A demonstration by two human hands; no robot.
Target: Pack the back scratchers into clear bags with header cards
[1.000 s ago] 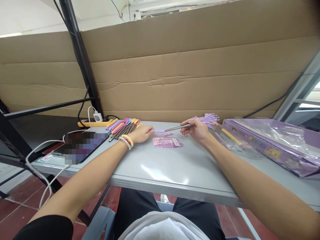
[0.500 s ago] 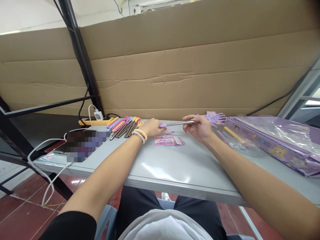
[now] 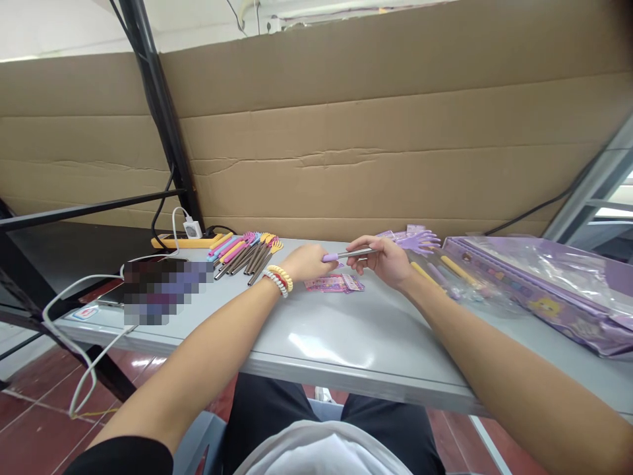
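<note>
A telescopic back scratcher with a purple handle [image 3: 330, 257] and a silver rod [image 3: 357, 253] is held across the middle of the table. My left hand [image 3: 309, 262], wearing coiled bands at the wrist, is closed round the handle end. My right hand [image 3: 386, 258] grips the rod with thumb and fingers. Just past it shows a purple hand-shaped head [image 3: 420, 241], in line with the rod. Small pink printed cards [image 3: 333, 283] lie on the table below the hands. To the left rests a pile of back scratchers [image 3: 250, 254] with pink, yellow, blue and purple parts.
On the right lie clear-wrapped back scratchers [image 3: 459, 270] and a large purple plastic bag [image 3: 539, 284]. A blurred-out device [image 3: 163, 290], white cable and yellow power strip [image 3: 188, 243] are on the left. Cardboard [image 3: 316, 132] stands behind the grey table [image 3: 316, 343].
My hands have come closer together along the back scratcher, and less of the silver rod shows between them. More of the purple handle is visible now.
</note>
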